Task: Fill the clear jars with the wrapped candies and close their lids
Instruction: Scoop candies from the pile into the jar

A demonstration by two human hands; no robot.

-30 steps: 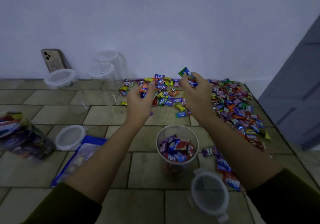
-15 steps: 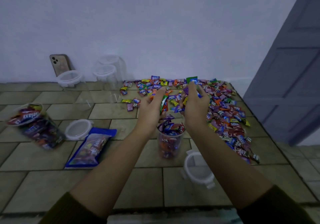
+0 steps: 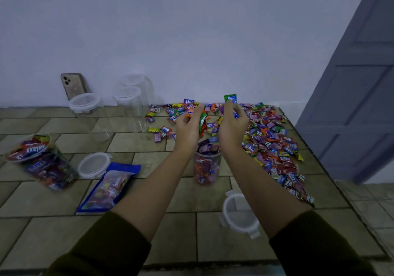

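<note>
A clear jar (image 3: 206, 170) stands open at the middle of the tiled surface, heaped with wrapped candies. Both hands hover just above its mouth. My left hand (image 3: 188, 127) grips a few candies, a green one slipping from its fingers. My right hand (image 3: 231, 125) holds a bunch of candies, with a green wrapper sticking up from its fingertips. A wide spread of loose wrapped candies (image 3: 270, 139) lies behind and to the right. The jar's lid (image 3: 241, 216) lies near the front right.
A filled jar (image 3: 42, 161) stands at the left, with a loose lid (image 3: 93, 164) and a blue candy bag (image 3: 108, 187) beside it. Three empty clear jars (image 3: 130, 103) and a phone (image 3: 73, 86) stand by the wall. A grey door (image 3: 360, 96) is at the right.
Both hands came back from the candy pile with candies and now sit together over the open jar. The camera view pulled back and shifted.
</note>
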